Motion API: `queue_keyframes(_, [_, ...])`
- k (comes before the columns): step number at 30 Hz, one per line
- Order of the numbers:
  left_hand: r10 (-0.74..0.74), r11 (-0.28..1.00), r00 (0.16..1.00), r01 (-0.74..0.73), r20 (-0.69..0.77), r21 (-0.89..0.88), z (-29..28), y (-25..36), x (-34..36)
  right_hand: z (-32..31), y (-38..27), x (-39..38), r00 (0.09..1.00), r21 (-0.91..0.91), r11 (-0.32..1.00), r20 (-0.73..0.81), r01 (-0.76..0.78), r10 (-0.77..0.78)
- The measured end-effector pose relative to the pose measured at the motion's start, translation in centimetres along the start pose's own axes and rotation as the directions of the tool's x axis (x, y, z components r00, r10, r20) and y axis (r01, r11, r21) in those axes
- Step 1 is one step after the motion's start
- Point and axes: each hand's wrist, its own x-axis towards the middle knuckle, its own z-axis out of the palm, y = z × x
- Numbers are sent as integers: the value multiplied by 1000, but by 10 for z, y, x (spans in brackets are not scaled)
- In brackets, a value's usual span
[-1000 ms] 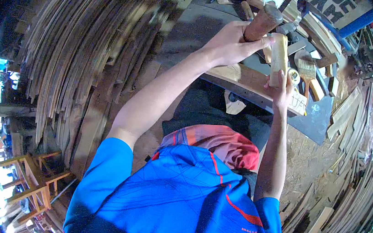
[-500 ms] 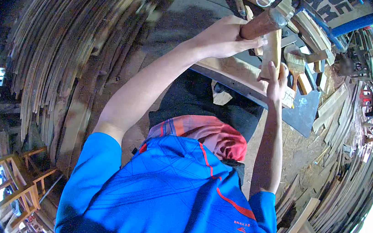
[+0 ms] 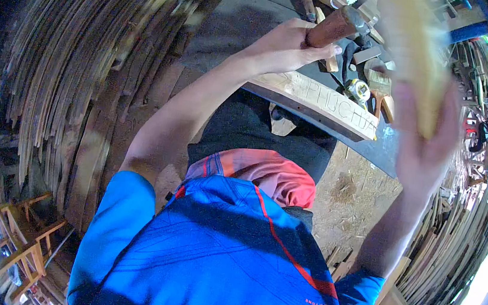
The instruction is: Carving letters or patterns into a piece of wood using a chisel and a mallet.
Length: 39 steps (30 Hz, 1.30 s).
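Note:
My left hand [image 3: 281, 47] is closed around a chisel [image 3: 332, 29], of which only the thick brown wooden handle and its grey metal end show; the blade is hidden. Just below that hand lies a pale wooden board [image 3: 321, 104] with lettering marked along its face. Out to the right, my right hand [image 3: 429, 137] grips a pale wooden stick [image 3: 418, 52] by its near end. Both hand and stick are smeared by motion, raised apart from the chisel.
A dark work surface [image 3: 228, 30] carries a tape measure [image 3: 359, 90], a flat paintbrush [image 3: 379, 82] and several wood offcuts. Long timber planks [image 3: 113, 35] are stacked at left, more strips [image 3: 451, 236] at right. A wooden frame [image 3: 26, 242] stands at lower left.
My right hand has swung the stick away to the right, from beside the chisel. The board's lettering and the tape measure are now uncovered. My left hand keeps its hold, barely shifted.

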Motion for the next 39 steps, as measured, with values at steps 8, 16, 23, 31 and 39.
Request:
queue_keyframes(8, [-22, 1000, 1000, 22, -1, 3, 1, -4, -2, -13, -11, 7, 968, 41, 978, 156, -203, 194])
queue_keyframes(16, [-81, 996, 997, 81, -10, -22, 1, -4, 5, -21, 22, 10, 986, -66, 984, 9, 165, -165])
queue_keyframes(23, [25, 999, 999, -26, -23, -48, 8, -15, 6, -28, -28, 22, 952, -105, 982, 249, -156, 177])
queue_keyframes(31, [-17, 999, 1000, 17, -4, -28, 1, -16, 8, -7, 0, 13, 971, -165, 984, 216, -68, 103])
queue_keyframes(39, [-30, 998, 998, 27, -49, -53, -7, -24, 4, -8, 27, 12, 934, 583, 735, 147, -347, 325])
